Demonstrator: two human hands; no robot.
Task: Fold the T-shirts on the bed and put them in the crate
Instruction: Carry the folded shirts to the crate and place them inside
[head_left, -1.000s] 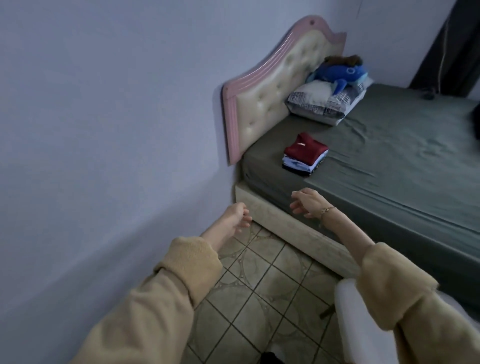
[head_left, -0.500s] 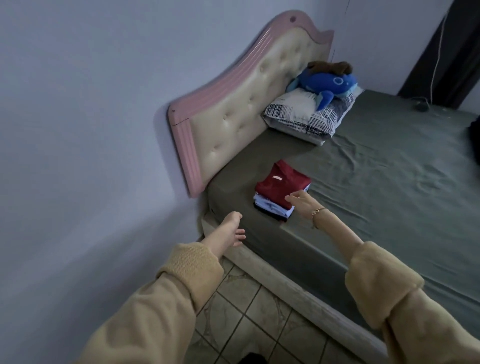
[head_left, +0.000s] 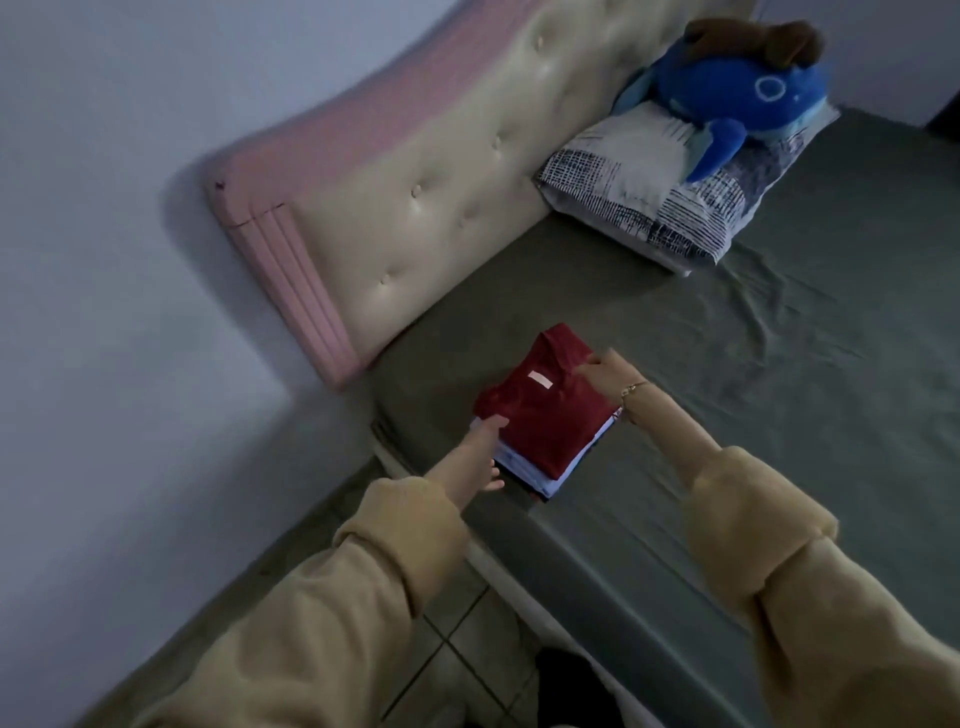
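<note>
My left hand (head_left: 480, 454) reached to the near left side of the stack of folded T-shirts (head_left: 540, 421), thumb laid on the edge of the red shirt (head_left: 550, 410) on top, the other fingers straight and slipped low beside the pile; whether they had got under it I could not tell. My right hand (head_left: 605, 375) lay on the far right side of the same stack, fingers bent and pinching a fold of the red cloth near its collar. A thin bracelet (head_left: 631, 391) sat on that wrist. Both arms wore tan fleece sleeves (head_left: 748, 525).

The stack stood on the bed (head_left: 779, 395) near its left front corner, close to the side edge and not far from the headboard end. Under the red shirt showed white, pale blue and dark layers. The grey-green sheet was rumpled around it.

At the head edge of the bed a patterned pillow (head_left: 660, 208) leaned near the headboard (head_left: 415, 182), cream tufted with a pink border. A blue plush toy (head_left: 737, 98) lay on the pillow, a brown plush (head_left: 753, 36) behind it. Tiled floor (head_left: 457, 654) showed below the bed's side edge.
</note>
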